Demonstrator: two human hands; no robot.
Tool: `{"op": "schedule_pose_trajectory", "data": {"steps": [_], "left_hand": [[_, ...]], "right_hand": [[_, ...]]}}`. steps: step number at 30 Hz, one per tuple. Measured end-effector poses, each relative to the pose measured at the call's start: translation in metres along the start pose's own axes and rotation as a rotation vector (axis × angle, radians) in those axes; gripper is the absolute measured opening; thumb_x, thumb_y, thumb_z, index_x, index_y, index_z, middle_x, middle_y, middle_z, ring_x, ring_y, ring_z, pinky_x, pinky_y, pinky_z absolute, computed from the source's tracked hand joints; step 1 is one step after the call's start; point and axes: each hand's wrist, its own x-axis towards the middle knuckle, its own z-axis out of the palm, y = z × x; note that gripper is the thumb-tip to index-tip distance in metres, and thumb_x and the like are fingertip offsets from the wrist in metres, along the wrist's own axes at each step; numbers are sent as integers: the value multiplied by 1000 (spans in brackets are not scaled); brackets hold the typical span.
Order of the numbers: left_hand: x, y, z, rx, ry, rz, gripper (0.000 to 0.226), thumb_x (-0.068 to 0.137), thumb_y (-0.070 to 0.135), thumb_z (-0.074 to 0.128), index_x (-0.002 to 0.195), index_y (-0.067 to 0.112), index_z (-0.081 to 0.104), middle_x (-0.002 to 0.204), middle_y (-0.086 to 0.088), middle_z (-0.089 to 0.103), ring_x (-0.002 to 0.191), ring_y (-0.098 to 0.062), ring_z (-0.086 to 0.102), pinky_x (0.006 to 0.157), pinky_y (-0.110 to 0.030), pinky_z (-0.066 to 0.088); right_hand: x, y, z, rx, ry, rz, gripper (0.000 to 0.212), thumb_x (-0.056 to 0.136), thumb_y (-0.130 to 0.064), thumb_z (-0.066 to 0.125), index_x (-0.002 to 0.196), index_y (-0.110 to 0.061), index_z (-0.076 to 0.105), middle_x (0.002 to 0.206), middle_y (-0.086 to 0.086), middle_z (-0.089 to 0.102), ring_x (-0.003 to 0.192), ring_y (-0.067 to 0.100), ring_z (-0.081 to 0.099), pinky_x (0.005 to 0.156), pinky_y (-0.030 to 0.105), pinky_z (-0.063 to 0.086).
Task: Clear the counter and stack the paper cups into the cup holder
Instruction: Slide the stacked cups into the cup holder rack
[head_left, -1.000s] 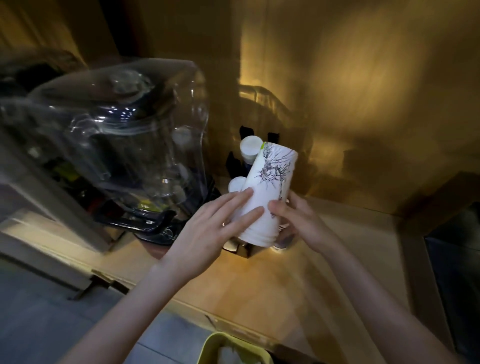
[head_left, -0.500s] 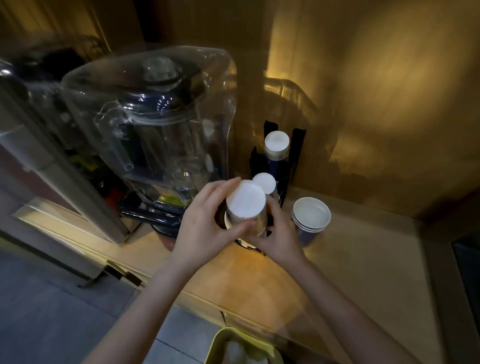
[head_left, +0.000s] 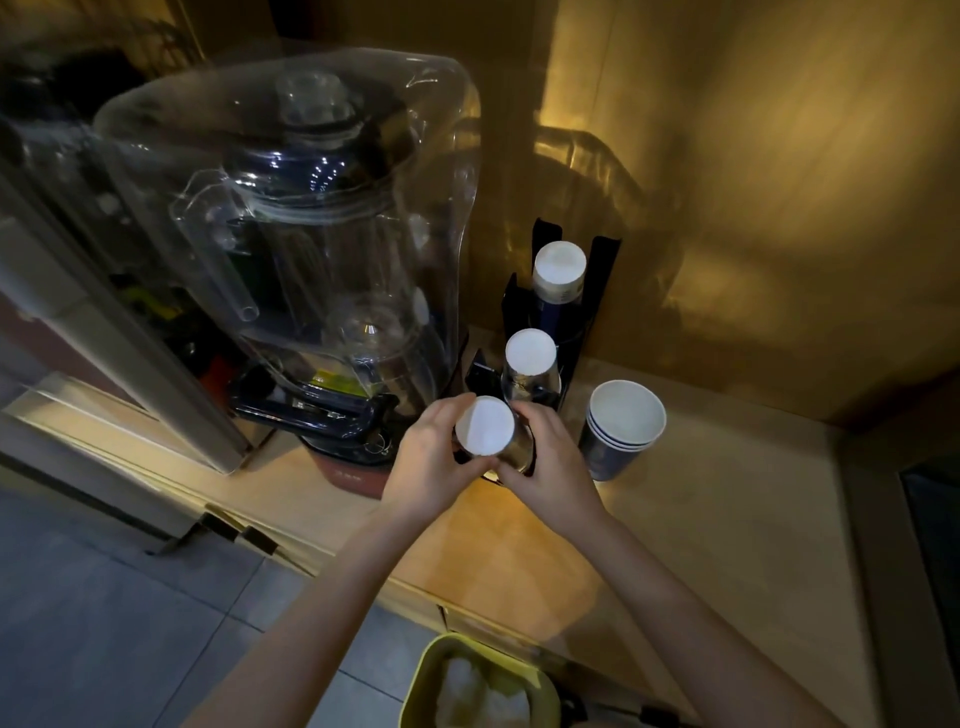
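nearest the viewer, a yellow-green bin (head_left: 480, 680) sits below the tabletop (head_left: 701, 545) edge, with pale contents too blurred to identify. both forearms reach forward over the wooden tabletop. the left hand (head_left: 434, 467) and right hand (head_left: 550, 470) meet on an inverted stack of paper cups (head_left: 485, 428), white base facing up; the fingers of each hand are clamped around its sides from opposite flanks. this stack stands in the front slot of the black cup holder (head_left: 602, 291). just behind it, a second inverted stack (head_left: 531, 356) occupies the middle slot, and a taller third stack (head_left: 560, 273) fills the rear slot. to the right of the holder, just beside it, a short stack of blue cups (head_left: 621, 434) stands upright, mouth open, on the tabletop. to the left, a blender under a clear plastic cover (head_left: 311, 234) stands touching or nearly touching the holder; which cannot be told. a lit wooden wall (head_left: 779, 182) closes the rear.
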Motion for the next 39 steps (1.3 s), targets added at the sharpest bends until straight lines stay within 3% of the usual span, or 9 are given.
{"op": "schedule_pose_trajectory", "data": {"steps": [7,13,22,25,27,29,31,34,39], "left_hand": [[10,-6,18,56,-109,-61,68,72,24,74,131,10,41,131,-11,51,121,-25,49,97,-31,41],[11,-4,22,147,-170,-90,70,77,20,69,135,7,33,134,-14,47,121,-29,49,97,-36,43],[15,16,18,280,-225,-115,64,81,28,62,133,6,33,135,-13,45,120,-30,48,91,-39,45],[20,32,16,397,-139,-43,52,83,34,56,127,10,44,129,-8,53,119,-25,50,90,-36,47],[25,46,17,402,-39,57,37,84,31,55,113,9,56,112,-10,63,105,-27,58,80,-37,51],[33,58,23,386,16,196,28,84,29,50,99,10,63,91,-11,68,88,-28,63,70,-37,53],[43,68,33,374,-7,324,29,85,30,43,91,11,64,83,-9,67,81,-26,61,67,-38,53],[56,79,57,355,-39,432,23,87,25,48,96,10,63,98,-9,67,93,-25,61,77,-37,54],[68,84,110,508,-143,435,45,87,31,44,122,3,53,127,-15,60,119,-27,55,99,-36,45]], "right_hand": [[-1,5,-1,-78,-2,27,55,84,-23,63,134,-15,42,133,6,51,125,20,44,102,33,38],[-3,3,-2,-137,-14,26,54,85,-27,61,134,-17,40,126,7,58,117,22,51,92,34,44],[8,-6,-23,-467,-124,-111,39,92,-29,46,126,-11,46,114,9,61,108,27,54,84,39,44],[12,-8,-45,-464,-111,-179,26,93,-27,44,110,-12,58,105,8,64,98,25,58,75,35,45],[15,-4,-60,-484,-87,-230,23,92,-25,46,101,-11,63,98,8,68,91,25,61,71,33,45],[17,4,-75,-470,5,-240,21,90,-24,48,94,-10,64,89,9,70,83,26,63,66,34,48],[19,17,-90,-481,147,-237,22,85,-24,47,91,-9,63,81,10,69,77,28,63,62,35,51],[21,45,-109,-590,220,-168,38,81,-30,41,104,-8,60,97,11,69,91,30,63,74,35,52],[17,96,-122,-710,45,60,46,89,-33,46,127,-7,46,133,14,52,125,31,43,99,43,39]]}}
